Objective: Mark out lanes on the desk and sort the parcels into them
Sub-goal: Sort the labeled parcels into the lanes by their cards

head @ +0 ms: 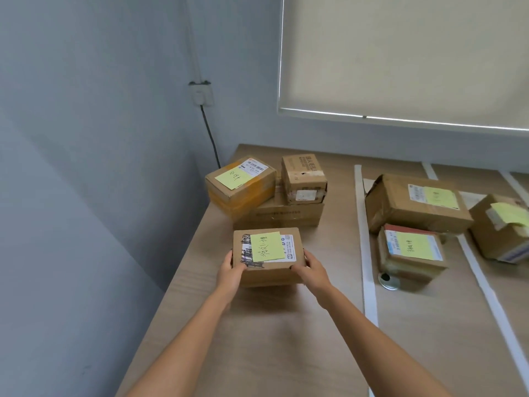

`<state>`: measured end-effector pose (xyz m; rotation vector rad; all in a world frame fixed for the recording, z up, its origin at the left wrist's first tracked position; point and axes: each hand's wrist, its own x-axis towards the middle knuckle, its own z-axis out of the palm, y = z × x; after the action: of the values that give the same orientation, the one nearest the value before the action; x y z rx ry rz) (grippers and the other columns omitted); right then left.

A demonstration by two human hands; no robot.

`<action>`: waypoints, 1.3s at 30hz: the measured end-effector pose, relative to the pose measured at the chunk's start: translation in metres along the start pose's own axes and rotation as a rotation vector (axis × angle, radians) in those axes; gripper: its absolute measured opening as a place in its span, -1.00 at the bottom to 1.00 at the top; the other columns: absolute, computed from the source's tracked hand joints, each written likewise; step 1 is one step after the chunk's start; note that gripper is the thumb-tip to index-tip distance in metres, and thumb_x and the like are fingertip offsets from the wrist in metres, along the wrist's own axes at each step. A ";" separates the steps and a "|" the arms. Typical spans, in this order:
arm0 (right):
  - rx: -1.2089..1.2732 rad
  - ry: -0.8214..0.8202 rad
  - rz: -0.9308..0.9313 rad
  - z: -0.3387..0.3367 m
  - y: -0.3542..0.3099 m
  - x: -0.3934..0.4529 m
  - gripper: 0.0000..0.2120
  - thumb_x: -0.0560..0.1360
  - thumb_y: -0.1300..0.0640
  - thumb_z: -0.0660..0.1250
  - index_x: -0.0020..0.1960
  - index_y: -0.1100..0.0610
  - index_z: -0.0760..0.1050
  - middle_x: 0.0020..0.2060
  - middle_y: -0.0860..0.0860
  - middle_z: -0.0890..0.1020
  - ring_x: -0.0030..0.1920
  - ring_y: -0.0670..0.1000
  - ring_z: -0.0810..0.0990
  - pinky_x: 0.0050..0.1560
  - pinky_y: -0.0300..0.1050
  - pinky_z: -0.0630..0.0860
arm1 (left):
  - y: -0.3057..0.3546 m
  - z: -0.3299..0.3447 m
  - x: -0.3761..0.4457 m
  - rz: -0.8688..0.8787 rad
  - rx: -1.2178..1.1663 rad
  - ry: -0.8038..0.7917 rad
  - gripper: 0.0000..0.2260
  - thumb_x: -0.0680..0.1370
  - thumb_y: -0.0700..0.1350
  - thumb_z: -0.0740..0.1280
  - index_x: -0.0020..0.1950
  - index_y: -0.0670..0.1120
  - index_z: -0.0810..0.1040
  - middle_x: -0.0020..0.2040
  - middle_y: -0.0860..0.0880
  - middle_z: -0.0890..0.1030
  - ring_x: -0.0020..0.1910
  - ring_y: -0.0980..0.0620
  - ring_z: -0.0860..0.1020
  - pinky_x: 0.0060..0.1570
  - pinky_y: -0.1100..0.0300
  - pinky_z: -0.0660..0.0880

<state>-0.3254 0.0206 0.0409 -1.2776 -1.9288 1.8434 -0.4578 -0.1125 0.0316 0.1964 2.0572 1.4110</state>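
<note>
A small cardboard parcel (pixel 269 270) with a yellow sticky note sits on the wooden desk (pixel 280 339) near its left edge. My left hand (pixel 231 273) grips its left side and my right hand (pixel 310 271) grips its right side. Behind it stands a pile: a flat box (pixel 286 214) with a yellow-taped parcel (pixel 240 186) and a small upright box (pixel 303 179) on top. White tape strips (pixel 365 242) (pixel 483 285) mark lanes to the right. Between them lie a large parcel (pixel 415 204) and a red-edged parcel (pixel 410 250), both with notes.
Another noted parcel (pixel 503 227) sits in the lane at far right. A tape roll (pixel 388 279) lies just in front of the red-edged parcel. The desk's left edge runs along a grey wall with a socket and cable (pixel 210 133). A window blind hangs behind.
</note>
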 end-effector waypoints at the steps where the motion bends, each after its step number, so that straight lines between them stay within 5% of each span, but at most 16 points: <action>1: 0.004 0.010 -0.010 -0.006 -0.001 -0.009 -0.56 0.51 0.17 0.28 0.36 -0.05 0.34 0.19 -0.05 0.53 0.10 -0.08 0.47 -0.03 -0.27 0.44 | 0.004 0.002 -0.008 0.009 0.004 -0.015 -0.53 0.56 -0.26 0.23 0.46 -0.08 0.28 0.33 -0.10 0.47 0.29 -0.07 0.42 0.24 0.10 0.35; 8: 0.051 0.112 -0.086 -0.059 -0.012 -0.071 -0.58 0.51 0.17 0.27 0.30 -0.15 0.33 0.07 -0.11 0.52 0.02 -0.11 0.49 -0.19 -0.32 0.43 | 0.043 0.029 -0.063 0.119 0.008 -0.105 -0.51 0.55 -0.26 0.22 0.47 -0.08 0.24 0.34 -0.09 0.46 0.23 -0.03 0.43 0.11 0.18 0.33; 13: 0.065 0.186 -0.118 -0.090 -0.007 -0.109 -0.57 0.51 0.18 0.27 0.35 -0.04 0.34 0.19 -0.04 0.52 0.14 -0.04 0.47 0.13 -0.12 0.46 | 0.055 0.050 -0.102 0.166 0.008 -0.177 -0.49 0.56 -0.24 0.21 0.50 -0.07 0.19 0.37 -0.08 0.43 0.21 0.01 0.41 0.13 0.18 0.31; 39: 0.055 0.322 -0.063 -0.151 0.039 -0.157 -0.49 0.49 0.05 0.35 0.38 0.09 0.27 0.23 0.06 0.48 0.08 -0.04 0.45 -0.10 -0.24 0.45 | 0.032 0.109 -0.160 0.190 0.039 -0.301 -0.54 0.58 -0.20 0.22 0.46 -0.04 0.21 0.36 -0.06 0.43 0.19 0.04 0.39 0.13 0.16 0.32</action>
<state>-0.1128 0.0195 0.1034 -1.3810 -1.7149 1.5388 -0.2764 -0.0856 0.1009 0.5977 1.8547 1.3569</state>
